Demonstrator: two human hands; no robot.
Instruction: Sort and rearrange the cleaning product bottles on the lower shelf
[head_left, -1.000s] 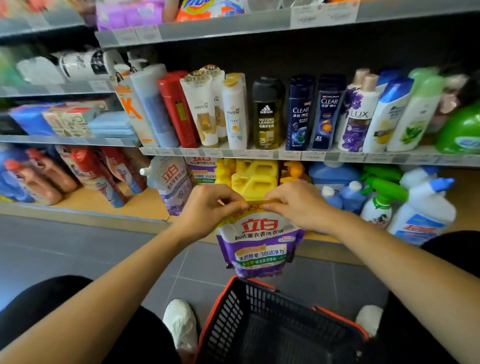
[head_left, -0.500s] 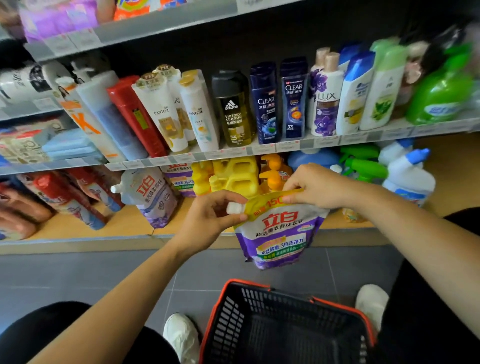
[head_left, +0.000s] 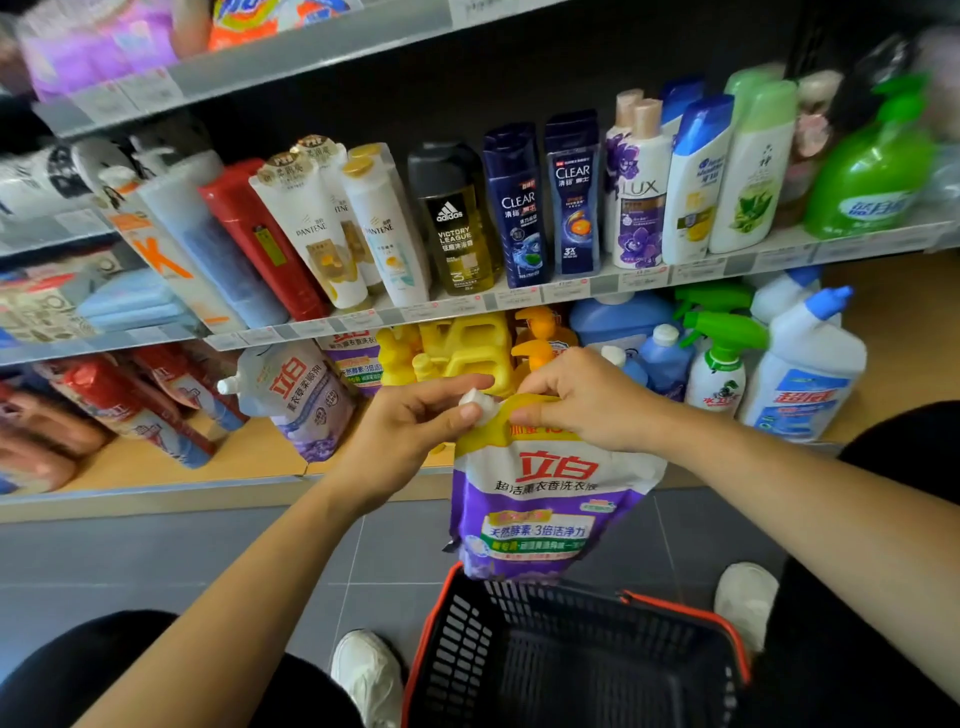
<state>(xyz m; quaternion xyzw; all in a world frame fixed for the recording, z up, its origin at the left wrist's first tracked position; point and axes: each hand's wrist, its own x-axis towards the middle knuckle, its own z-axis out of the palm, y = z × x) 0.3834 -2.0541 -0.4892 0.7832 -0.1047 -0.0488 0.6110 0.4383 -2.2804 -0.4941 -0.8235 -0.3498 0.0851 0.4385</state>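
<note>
Pouch (head_left: 545, 499) now hangs lower, base at the far rim of basket (head_left: 467, 629), not yet on lower shelf (head_left: 156, 462) beyond the basket. Right hand (head_left: 587, 400) pinches its yellow top edge; left hand (head_left: 415, 415) has moved to pinch white cap (head_left: 475, 402); likely re-gripping before shelving.

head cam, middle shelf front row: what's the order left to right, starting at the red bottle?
red bottle → Pantene tube → Pantene bottle → adidas bottle → left CLEAR bottle → right CLEAR bottle → LUX bottle → white bottle with blue cap → pale green bottle → green pump bottle
</note>
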